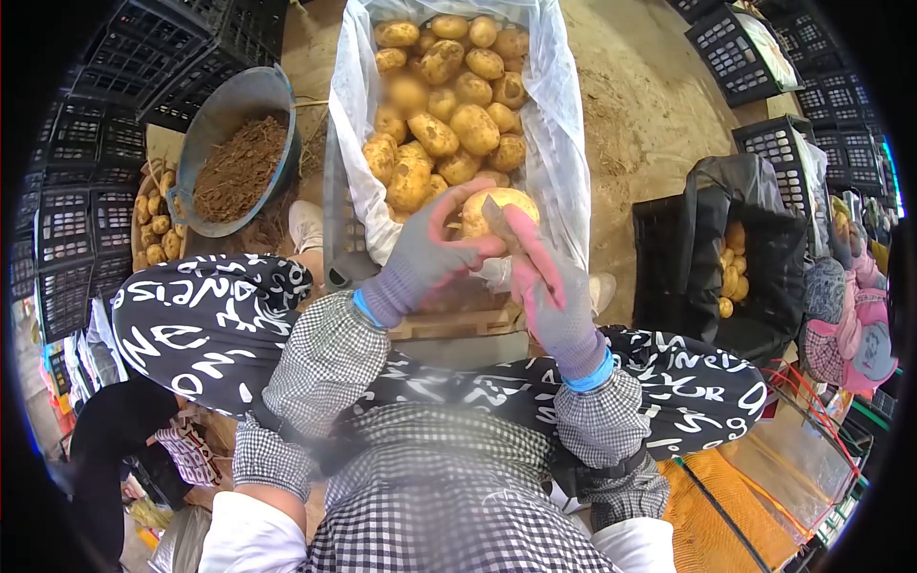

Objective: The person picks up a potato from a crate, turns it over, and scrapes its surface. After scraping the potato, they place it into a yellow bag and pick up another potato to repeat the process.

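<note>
My left hand [420, 258], in a grey and pink glove, is wrapped round a pale yellow potato [472, 218]. In my right hand [559, 296], gloved the same way, is a small knife [498, 222]. Its dull grey blade lies against the right side of the potato; most of its handle is hidden by my fingers. Both hands are above the near end of a crate [344, 205] lined with a white sheet [564, 115]. Many potatoes [473, 129] are heaped inside it.
At left stands a blue-grey tub [196, 143] of brown soil [244, 167], beside a crate of potatoes [153, 220]. A black-lined crate [755, 229] with potatoes is at right. Stacked black crates [143, 57] line both sides. Another person [845, 315] is at far right.
</note>
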Available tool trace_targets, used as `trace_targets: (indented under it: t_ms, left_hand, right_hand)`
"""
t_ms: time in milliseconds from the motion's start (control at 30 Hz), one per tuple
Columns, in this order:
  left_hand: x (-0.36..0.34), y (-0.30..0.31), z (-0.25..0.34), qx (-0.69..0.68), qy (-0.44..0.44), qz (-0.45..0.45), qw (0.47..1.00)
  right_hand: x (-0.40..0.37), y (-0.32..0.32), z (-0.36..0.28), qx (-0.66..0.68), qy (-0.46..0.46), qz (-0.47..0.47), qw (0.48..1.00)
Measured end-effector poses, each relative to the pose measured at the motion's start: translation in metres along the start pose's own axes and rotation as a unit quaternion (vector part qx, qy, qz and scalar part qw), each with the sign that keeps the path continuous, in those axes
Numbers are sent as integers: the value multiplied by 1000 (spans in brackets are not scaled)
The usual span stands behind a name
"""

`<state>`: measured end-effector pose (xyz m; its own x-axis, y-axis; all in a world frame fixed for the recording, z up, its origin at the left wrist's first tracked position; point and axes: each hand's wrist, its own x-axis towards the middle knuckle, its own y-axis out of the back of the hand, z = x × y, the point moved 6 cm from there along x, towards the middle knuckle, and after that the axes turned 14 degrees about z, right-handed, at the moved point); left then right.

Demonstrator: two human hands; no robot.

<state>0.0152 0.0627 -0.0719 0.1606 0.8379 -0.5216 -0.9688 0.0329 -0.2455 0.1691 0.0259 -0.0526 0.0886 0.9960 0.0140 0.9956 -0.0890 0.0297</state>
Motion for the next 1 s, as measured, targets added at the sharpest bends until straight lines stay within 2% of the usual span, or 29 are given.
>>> trace_targets:
  t_ms: [133, 167, 233, 333, 400, 600, 667, 700, 767, 800, 833, 900, 967, 1000]
  left_hand:
    - [0, 2, -3, 2, 30, -8, 1000]
    - [1, 1, -4, -8, 43, -15, 999]
    - [1, 1, -2, 27, 20, -10, 999]
    - [-3, 4, 3, 26, 1, -33, 999]
    - [-4, -1, 8, -13, 3, -61, 998]
    - [-11, -19, -1, -108, 39, -134, 984]
    - [-11, -26, -7, -120, 45, -137, 982]
    - [-6, -24, -12, -60, 28, -134, 989]
    - [10, -15, -21, 62, -9, -118, 991]
    - [16, -10, 3, 331, -235, -22, 914]
    - [29, 0, 3, 441, -296, -9, 847]
    - [54, 31, -8, 635, -397, 10, 663]
    - [60, 53, -11, 801, -199, -70, 561]
    - [58, 69, -13, 858, -90, -108, 494]
  right_hand:
    - [1, -1, 0, -46, -18, 11, 999]
    - [-2, -3, -5, -113, -26, -8, 993]
    - [-1, 3, -6, -135, -37, 22, 990]
    - [6, 23, 2, -35, -38, 148, 988]
    - [13, 38, -1, -27, -32, 201, 979]
    - [7, -2, -14, 68, -65, 61, 994]
    - [4, 6, -3, 79, -104, 87, 988]
    - [4, 9, 2, 89, -122, 96, 984]
    - [9, 41, 0, 118, -102, 219, 963]
    - [13, 74, 12, 87, -107, 264, 954]
    - [19, 112, 24, 54, -114, 307, 943]
    - [32, 164, 32, 284, -139, 436, 843]
    - [44, 226, 46, 423, -10, 426, 800]
    - [42, 259, 60, 430, -6, 453, 781]
